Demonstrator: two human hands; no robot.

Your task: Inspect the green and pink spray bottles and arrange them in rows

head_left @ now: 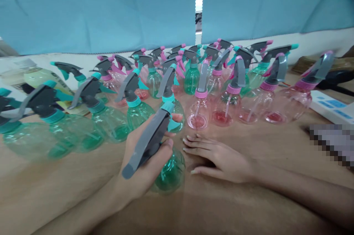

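Note:
My left hand (148, 154) is wrapped around the neck of a green spray bottle (170, 172), just below its grey and teal trigger head. The bottle stands close to me near the table's middle, its nozzle facing away. My right hand (212, 154) lies on the table to the right of it, fingers stretched out and holding nothing. Beyond my right fingertips stands a clear pink spray bottle (197, 111) with a grey and pink head. Another green spray bottle (139, 113) is just past my left hand, partly covered by it.
Rows of green and pink spray bottles fill the far side of the wooden table (235, 209). A large bottle of pale liquid (41, 74) stands back left. At right are a white box with blue markings (334, 106) and a blurred-out object (334, 141). Blue cloth (110, 6) hangs behind.

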